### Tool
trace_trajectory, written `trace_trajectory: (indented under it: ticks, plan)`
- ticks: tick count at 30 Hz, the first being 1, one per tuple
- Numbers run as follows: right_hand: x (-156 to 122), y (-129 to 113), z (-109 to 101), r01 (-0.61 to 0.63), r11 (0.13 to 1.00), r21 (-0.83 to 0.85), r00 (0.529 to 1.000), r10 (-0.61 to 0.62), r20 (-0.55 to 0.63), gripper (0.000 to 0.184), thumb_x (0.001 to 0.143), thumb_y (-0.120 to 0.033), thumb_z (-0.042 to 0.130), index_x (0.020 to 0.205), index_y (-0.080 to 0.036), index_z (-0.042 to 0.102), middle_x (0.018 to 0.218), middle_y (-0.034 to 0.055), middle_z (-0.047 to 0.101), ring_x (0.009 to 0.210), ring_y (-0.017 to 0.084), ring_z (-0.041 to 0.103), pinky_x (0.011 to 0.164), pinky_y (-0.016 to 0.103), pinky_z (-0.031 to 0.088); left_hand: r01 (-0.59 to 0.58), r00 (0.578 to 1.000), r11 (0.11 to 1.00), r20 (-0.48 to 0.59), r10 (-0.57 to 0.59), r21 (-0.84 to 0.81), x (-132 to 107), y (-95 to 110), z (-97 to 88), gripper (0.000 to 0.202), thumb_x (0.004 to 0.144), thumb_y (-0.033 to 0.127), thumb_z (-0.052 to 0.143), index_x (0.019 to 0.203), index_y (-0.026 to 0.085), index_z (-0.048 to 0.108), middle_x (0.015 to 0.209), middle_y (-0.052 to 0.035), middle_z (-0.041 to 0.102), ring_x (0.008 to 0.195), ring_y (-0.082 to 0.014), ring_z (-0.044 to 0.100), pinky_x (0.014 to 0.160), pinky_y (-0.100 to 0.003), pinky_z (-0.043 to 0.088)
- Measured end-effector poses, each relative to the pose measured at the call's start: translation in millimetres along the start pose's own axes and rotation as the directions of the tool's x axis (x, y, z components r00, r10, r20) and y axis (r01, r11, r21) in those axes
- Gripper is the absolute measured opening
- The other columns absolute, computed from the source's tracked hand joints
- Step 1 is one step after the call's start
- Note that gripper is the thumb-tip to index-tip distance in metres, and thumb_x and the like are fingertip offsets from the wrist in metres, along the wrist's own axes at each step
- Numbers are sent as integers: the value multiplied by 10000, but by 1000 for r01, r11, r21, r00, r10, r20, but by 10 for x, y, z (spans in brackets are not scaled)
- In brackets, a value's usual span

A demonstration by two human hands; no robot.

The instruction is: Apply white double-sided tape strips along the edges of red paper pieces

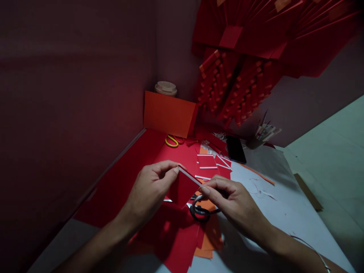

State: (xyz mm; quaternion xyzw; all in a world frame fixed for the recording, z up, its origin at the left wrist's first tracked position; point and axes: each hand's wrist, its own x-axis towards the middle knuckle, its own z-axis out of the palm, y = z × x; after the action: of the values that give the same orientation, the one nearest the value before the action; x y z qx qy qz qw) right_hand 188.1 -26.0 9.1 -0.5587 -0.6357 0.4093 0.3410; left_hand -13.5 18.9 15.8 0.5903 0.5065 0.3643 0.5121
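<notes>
A small piece of red paper (182, 191) with a white strip along its upper edge is stretched between my hands above the table. My left hand (155, 185) pinches its upper left corner between thumb and fingers. At the other end of the white strip, my right hand (230, 197) pinches the paper's right corner. Just below my right fingers is a dark ring-shaped thing (200, 216); whether the hand touches it I cannot tell. More red pieces with white strips (207, 162) lie beyond my hands. Large red sheets (173, 235) and orange paper (212, 237) lie underneath.
Yellow-handled scissors (171, 141) lie before a standing orange card (169, 113), with a lidded cup (166, 88) behind. A phone (236, 149) and a pen holder (257, 140) are at the back right. Red paper decorations (241, 87) hang on the wall.
</notes>
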Motion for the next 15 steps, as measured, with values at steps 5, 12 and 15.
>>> trace_trajectory:
  ticks: [5,12,15]
  plan:
    - [-1,5,0,21,1000,14,1000,-20,-18,226,878,-333,578,768,-180,702,767,38,673,718,171,625,626,267,456,61,997,984,49,-54,-165,25,-6,10,201,815,372,624,772,185,683,698,16,642,642,-134,560,596,-220,423]
    - [-23,-35,-21,21,999,28,999,-20,-40,195,862,-301,597,767,-173,708,720,18,664,661,138,584,591,232,434,118,991,949,92,-95,-293,32,22,20,139,763,307,687,783,171,704,760,2,665,725,-132,564,691,-220,420]
    - [-15,-32,-28,29,999,17,999,-29,-25,210,858,-316,600,752,-165,701,682,11,631,626,127,559,557,219,423,126,988,952,119,-96,-280,25,31,23,117,720,269,729,757,165,689,683,29,621,668,-104,524,643,-194,390]
